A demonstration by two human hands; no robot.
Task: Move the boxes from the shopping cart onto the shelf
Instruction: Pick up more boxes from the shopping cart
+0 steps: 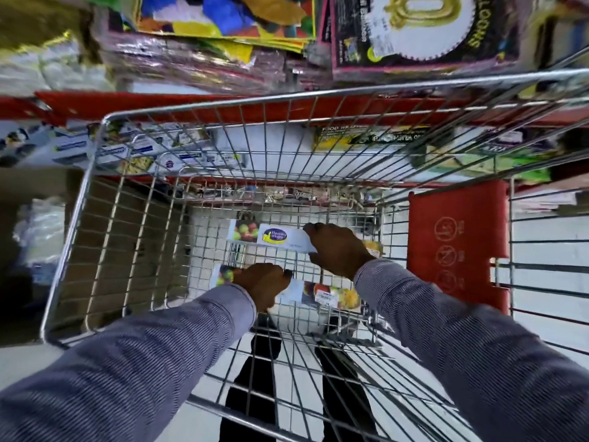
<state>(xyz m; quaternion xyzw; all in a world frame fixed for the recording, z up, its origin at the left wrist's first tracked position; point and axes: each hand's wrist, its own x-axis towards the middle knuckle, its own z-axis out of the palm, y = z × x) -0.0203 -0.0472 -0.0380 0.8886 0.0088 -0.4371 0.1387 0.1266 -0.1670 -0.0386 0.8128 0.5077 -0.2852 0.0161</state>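
Head view: both hands are down in the cart (95,173), each on its own box. The right hand (338,247) is closed over the right end of the far box (271,236), thumb on the near edge and fingers over the far one. The left hand (263,282) is curled on the near box (331,295), covering its middle; how firm that hold is I cannot tell, since the fingers are partly hidden under the palm. Both boxes lie flat on the wire floor of the cart, side by side and apart from each other, long sides across the view. No other boxes show in the cart.

This looks like the pick-up step, with nothing lifted yet. The next move calls for raising each box clear of the high wire sides, then carrying it forward over the front rim to the shelf (197,105). The boxes are long and held off-centre, so they may tip.

The shelf has red edges and stands just beyond the cart. Its lower level holds similar boxes (105,151) at left, with a bare white gap in the middle. Above lie party packs (414,30), blurred. The floor is pale tile, and a red seat flap (455,247) hangs at right
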